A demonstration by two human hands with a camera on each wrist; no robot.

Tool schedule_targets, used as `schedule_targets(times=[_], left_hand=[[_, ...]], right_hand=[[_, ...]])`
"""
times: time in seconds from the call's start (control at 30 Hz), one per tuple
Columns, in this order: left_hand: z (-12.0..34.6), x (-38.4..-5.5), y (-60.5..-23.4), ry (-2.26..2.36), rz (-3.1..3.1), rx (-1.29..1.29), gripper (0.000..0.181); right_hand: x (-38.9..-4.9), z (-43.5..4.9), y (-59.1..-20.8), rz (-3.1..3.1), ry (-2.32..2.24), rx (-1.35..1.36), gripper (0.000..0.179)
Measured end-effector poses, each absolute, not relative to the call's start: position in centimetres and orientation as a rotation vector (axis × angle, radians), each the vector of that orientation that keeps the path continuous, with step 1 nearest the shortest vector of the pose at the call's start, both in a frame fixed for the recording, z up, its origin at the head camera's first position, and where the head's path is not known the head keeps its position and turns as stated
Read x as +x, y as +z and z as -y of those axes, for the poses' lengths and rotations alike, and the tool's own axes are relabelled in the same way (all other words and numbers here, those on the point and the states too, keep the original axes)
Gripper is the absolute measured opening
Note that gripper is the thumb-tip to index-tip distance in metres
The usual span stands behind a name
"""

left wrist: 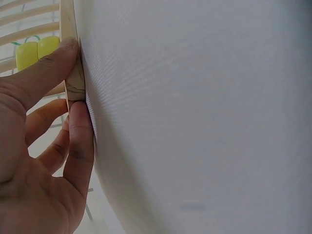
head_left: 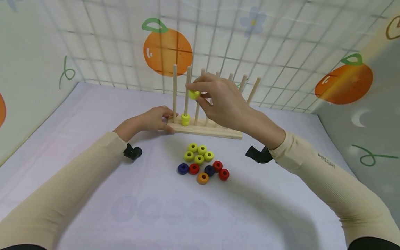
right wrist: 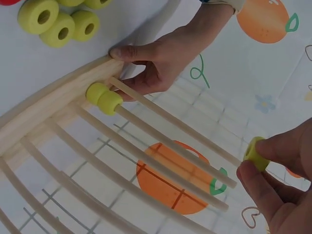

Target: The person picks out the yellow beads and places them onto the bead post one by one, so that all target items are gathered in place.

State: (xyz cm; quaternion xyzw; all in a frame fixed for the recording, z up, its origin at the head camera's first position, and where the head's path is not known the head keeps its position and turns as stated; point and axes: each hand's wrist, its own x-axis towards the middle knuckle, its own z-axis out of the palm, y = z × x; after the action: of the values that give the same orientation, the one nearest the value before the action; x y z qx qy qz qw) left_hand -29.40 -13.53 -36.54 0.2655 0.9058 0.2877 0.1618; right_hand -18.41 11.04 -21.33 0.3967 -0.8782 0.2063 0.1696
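Observation:
A wooden peg rack (head_left: 207, 131) with several upright pegs stands at the far side of the table. My left hand (head_left: 154, 119) grips the left end of its base, thumb on one side and fingers at the end. My right hand (head_left: 223, 99) pinches a yellow bead (right wrist: 256, 154) between thumb and fingers, high up near the tops of the two leftmost pegs. In the right wrist view that bead is off the second peg's tip. Two yellow beads (head_left: 185, 119) sit stacked at the bottom of the second peg from the left.
In front of the rack lie several loose yellow beads (head_left: 199, 159), red beads (head_left: 224, 174), dark blue beads (head_left: 183, 168) and one orange bead (head_left: 202, 178). A printed curtain (head_left: 275, 45) with a grid pattern hangs right behind the rack.

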Motion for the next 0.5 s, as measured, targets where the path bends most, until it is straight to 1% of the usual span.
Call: schedule_targets(times=[0.3,0.5], left_hand=[[13.3,-29.7,-36.5,0.845,-2.569,0.757,0.067],[13.7,-29.5,-36.6,0.868,-2.563,0.736,0.067]], right_hand=[[-19.1,-10.2,-20.1,2.484,0.547,1.081,0.038],[-20.1,-9.3,-19.9,2.451,0.497,1.076,0.037]])
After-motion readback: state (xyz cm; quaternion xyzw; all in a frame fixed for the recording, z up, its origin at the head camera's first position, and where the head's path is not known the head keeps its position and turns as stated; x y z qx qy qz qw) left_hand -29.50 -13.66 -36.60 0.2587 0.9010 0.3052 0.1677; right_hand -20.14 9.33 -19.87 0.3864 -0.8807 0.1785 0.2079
